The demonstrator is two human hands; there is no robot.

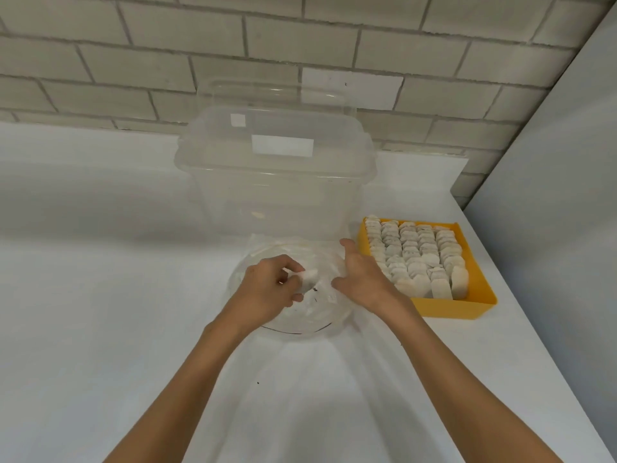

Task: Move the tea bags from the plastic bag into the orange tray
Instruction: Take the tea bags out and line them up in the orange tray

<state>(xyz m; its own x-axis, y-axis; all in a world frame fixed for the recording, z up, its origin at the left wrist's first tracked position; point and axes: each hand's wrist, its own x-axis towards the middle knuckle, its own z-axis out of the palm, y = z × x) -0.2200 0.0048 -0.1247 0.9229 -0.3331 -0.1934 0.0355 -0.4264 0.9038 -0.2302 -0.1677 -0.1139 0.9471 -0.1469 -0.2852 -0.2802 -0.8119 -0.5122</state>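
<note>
A clear plastic bag (293,315) lies open on the white counter, with a few pale tea bags inside. My left hand (267,289) is over the bag's mouth and pinches a white tea bag (309,277) between curled fingers and thumb. My right hand (364,275) rests on the bag's right edge; its fingers reach down onto the plastic, and whether they grip it is hidden. To the right, the orange tray (467,307) holds several rows of standing tea bags (417,255).
A large clear plastic box (277,182) with a lid stands just behind the bag. A brick wall runs along the back. The white counter (100,295) ends at its right edge near the tray, beside a grey wall (551,212).
</note>
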